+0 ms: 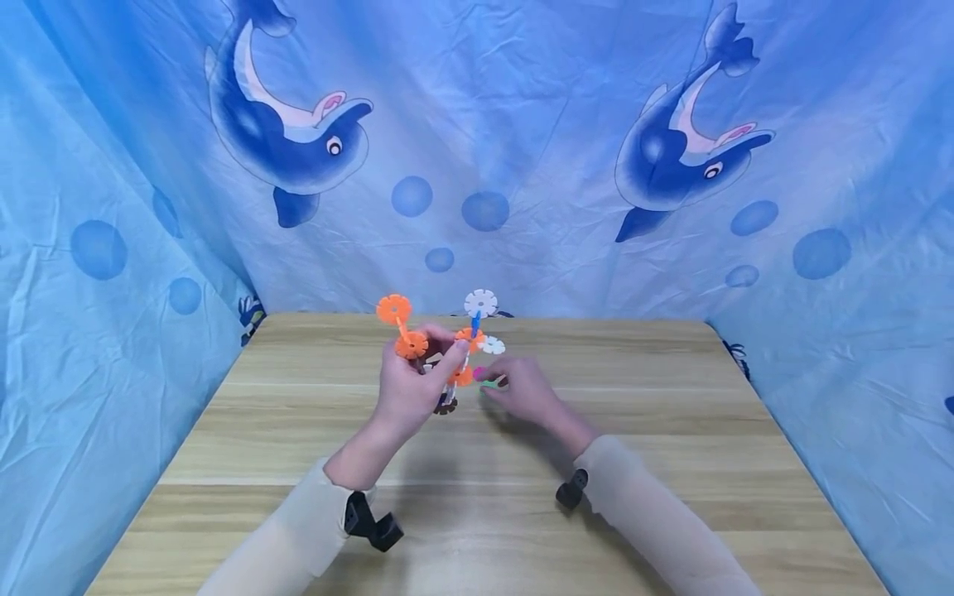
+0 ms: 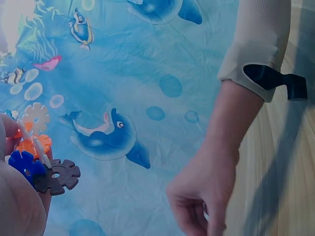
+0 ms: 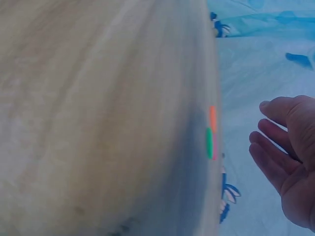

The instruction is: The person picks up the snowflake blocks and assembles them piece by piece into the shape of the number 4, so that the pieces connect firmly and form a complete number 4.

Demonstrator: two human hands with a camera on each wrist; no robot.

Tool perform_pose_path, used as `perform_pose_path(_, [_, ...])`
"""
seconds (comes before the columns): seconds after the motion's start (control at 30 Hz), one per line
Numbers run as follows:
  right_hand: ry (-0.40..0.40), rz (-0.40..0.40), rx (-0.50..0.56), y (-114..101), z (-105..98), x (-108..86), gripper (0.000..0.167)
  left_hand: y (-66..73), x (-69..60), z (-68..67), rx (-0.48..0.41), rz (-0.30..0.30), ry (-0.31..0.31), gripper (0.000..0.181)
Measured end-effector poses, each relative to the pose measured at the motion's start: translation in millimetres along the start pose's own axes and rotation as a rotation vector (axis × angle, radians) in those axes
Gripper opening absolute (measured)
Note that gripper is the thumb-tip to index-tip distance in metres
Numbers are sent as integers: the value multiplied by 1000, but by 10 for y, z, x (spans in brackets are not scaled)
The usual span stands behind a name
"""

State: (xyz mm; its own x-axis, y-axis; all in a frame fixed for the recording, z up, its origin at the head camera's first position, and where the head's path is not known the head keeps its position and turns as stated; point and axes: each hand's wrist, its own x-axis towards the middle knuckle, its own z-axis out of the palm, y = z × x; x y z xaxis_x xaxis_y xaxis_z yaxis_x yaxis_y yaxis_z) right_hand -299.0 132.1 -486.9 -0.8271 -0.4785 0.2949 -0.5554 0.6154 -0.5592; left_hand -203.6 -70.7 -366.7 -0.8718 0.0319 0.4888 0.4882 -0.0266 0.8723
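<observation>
My left hand (image 1: 408,387) grips a joined cluster of notched plastic discs above the table. In it are an orange disc (image 1: 393,309), a white disc (image 1: 480,303), a blue disc (image 2: 26,167) and a dark brown disc (image 2: 58,176). Part of the cluster is hidden by the fingers. To its right, my right hand (image 1: 525,389) reaches down beside a pink disc (image 1: 479,374) and a green disc (image 1: 489,383). The right wrist view shows its fingers apart, holding nothing, and the green disc (image 3: 209,142) next to an orange piece (image 3: 212,118) low on the table.
The wooden table (image 1: 462,513) stretches out under both hands. Behind it and along its sides hangs a blue cloth (image 1: 522,99) printed with dolphins. A black wrist device (image 1: 373,521) sits on the left sleeve and another (image 1: 572,488) on the right.
</observation>
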Motion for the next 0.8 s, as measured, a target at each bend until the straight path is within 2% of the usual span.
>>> perform_pose_path(0.17, [-98, 49, -58, 26, 82, -22, 23, 11, 2, 4, -2, 3, 6, 7])
perform_pose_path(0.33, [-173, 25, -105, 36, 122, -49, 25, 32, 3, 9, -3, 6, 8, 7])
perform_pose_path(0.4, [-180, 13, -118, 45, 137, -60, 25, 33, 5, 12, -1, 9, 5, 7])
perform_pose_path(0.63, [-186, 57, -128, 71, 158, -70, 24, 31, 19, 14, 13, 21, -14, 6])
perform_pose_path(0.8, [-197, 62, -174, 87, 140, -86, 24, 25, 20, 13, 10, 13, -13, 6])
